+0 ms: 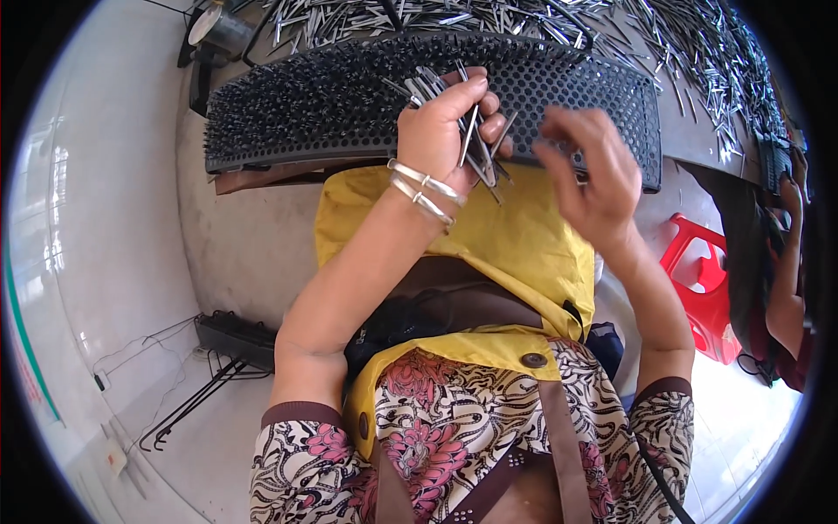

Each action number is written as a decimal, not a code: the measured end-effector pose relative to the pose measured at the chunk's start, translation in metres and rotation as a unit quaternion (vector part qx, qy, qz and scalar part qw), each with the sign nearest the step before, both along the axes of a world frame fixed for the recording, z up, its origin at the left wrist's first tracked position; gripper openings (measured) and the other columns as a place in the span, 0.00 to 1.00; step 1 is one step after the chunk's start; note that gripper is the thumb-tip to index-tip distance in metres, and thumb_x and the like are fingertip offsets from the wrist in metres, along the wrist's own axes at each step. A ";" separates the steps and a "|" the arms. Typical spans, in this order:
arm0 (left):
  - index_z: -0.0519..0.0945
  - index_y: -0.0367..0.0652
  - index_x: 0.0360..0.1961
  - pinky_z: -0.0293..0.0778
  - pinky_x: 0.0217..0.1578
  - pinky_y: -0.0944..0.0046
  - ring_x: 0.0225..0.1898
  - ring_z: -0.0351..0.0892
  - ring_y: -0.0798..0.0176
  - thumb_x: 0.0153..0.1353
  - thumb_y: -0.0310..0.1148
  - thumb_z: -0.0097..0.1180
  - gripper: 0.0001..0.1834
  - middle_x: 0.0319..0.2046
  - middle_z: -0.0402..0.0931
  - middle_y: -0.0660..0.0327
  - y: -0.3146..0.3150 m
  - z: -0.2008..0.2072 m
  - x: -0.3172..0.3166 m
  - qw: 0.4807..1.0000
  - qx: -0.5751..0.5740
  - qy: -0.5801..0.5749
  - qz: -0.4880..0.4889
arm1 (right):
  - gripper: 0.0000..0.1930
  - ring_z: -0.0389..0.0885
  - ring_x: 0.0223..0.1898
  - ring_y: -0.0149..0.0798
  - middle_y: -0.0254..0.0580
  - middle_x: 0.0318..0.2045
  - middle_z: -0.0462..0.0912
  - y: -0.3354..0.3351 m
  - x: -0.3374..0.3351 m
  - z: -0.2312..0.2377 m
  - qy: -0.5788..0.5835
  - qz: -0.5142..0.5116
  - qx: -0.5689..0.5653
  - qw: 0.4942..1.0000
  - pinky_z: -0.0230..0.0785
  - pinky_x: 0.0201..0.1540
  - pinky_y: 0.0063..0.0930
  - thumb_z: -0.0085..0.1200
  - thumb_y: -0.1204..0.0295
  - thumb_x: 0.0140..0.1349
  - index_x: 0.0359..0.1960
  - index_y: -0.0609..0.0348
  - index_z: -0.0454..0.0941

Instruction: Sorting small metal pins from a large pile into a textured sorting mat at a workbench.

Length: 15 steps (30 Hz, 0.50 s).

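Observation:
My left hand is closed around a loose bunch of thin metal rods, whose ends stick out at several angles above and below the fingers. It is over the near edge of a long black perforated tray. Dark, slim pieces stand packed upright in the tray's left and middle part, while bare holes show on its right. To the right of the bunch, my right hand hovers near the tray's front edge. Motion smears its bent fingers, so whether anything is between them is unclear.
Heaps of loose metal rods cover the table behind and right of the tray. A yellow apron spreads over my lap below my hands. A red plastic stool and another person's arm are at the right. A white wall rises at the left.

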<state>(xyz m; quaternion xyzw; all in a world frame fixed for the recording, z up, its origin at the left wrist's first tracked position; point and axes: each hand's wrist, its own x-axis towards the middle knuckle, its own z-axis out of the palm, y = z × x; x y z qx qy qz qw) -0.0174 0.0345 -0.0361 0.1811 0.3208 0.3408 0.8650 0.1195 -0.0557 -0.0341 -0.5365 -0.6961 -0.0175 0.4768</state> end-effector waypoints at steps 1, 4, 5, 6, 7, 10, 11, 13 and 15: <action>0.71 0.42 0.36 0.66 0.16 0.61 0.16 0.66 0.66 0.55 0.27 0.50 0.07 0.20 0.68 0.62 0.001 0.000 0.002 1.000 -0.011 -0.007 0.008 | 0.14 0.77 0.26 0.35 0.43 0.26 0.77 -0.008 -0.006 0.002 0.001 0.000 0.001 1.000 0.69 0.30 0.22 0.55 0.80 0.50 0.40 0.68 0.72; 0.71 0.42 0.35 0.67 0.16 0.61 0.16 0.67 0.65 0.55 0.28 0.51 0.07 0.19 0.68 0.62 -0.001 -0.001 0.005 1.000 -0.004 -0.006 0.030 | 0.15 0.76 0.25 0.31 0.43 0.26 0.78 -0.031 -0.032 0.007 0.223 0.012 -0.178 0.958 0.69 0.29 0.22 0.54 0.74 0.56 0.41 0.73 0.69; 0.71 0.42 0.35 0.67 0.16 0.60 0.16 0.67 0.65 0.55 0.28 0.51 0.07 0.19 0.68 0.62 -0.003 -0.001 0.007 0.999 0.010 0.006 0.051 | 0.15 0.76 0.25 0.31 0.43 0.26 0.78 -0.030 -0.035 0.010 0.224 0.011 -0.176 0.959 0.69 0.29 0.22 0.54 0.74 0.56 0.41 0.73 0.69; 0.70 0.40 0.36 0.67 0.15 0.62 0.16 0.67 0.64 0.54 0.27 0.51 0.08 0.19 0.67 0.61 -0.005 0.001 0.010 0.996 0.033 0.022 0.078 | 0.16 0.76 0.25 0.30 0.43 0.26 0.78 -0.029 -0.037 0.013 0.362 0.020 -0.263 0.894 0.69 0.28 0.21 0.53 0.71 0.57 0.42 0.73 0.69; 0.70 0.40 0.36 0.67 0.15 0.62 0.16 0.67 0.64 0.54 0.27 0.51 0.08 0.19 0.67 0.61 -0.007 0.001 0.012 0.996 0.035 0.022 0.076 | 0.17 0.76 0.25 0.29 0.42 0.26 0.77 -0.028 -0.038 0.016 0.490 0.030 -0.342 0.801 0.69 0.28 0.20 0.52 0.69 0.58 0.42 0.73 0.69; 0.70 0.36 0.36 0.67 0.13 0.66 0.16 0.69 0.65 0.54 0.24 0.50 0.08 0.18 0.67 0.60 -0.012 -0.002 0.014 0.983 0.103 0.056 0.142 | 0.19 0.75 0.24 0.26 0.38 0.24 0.76 -0.018 -0.037 0.013 0.419 0.019 -0.373 0.828 0.67 0.25 0.18 0.51 0.67 0.59 0.44 0.73 0.68; 0.70 0.36 0.36 0.67 0.13 0.66 0.16 0.69 0.65 0.54 0.24 0.50 0.08 0.18 0.67 0.60 -0.012 -0.002 0.014 0.983 0.105 0.056 0.140 | 0.19 0.74 0.23 0.25 0.37 0.23 0.76 -0.017 -0.037 0.012 0.339 0.011 -0.410 0.847 0.66 0.24 0.17 0.51 0.67 0.59 0.44 0.73 0.67; 0.69 0.35 0.37 0.67 0.13 0.66 0.16 0.69 0.65 0.54 0.24 0.50 0.09 0.17 0.67 0.60 -0.015 -0.001 0.015 0.977 0.130 0.084 0.144 | 0.18 0.72 0.21 0.24 0.35 0.21 0.75 -0.017 -0.045 0.006 0.392 0.024 -0.346 0.852 0.64 0.22 0.17 0.51 0.69 0.59 0.45 0.72 0.67; 0.71 0.35 0.36 0.69 0.16 0.67 0.17 0.70 0.65 0.55 0.25 0.51 0.08 0.19 0.70 0.58 -0.017 -0.001 0.015 0.976 0.134 0.084 0.148 | 0.15 0.72 0.18 0.27 0.38 0.18 0.74 -0.015 -0.043 0.001 0.264 0.002 -0.352 0.898 0.63 0.21 0.21 0.50 0.72 0.58 0.43 0.71 0.68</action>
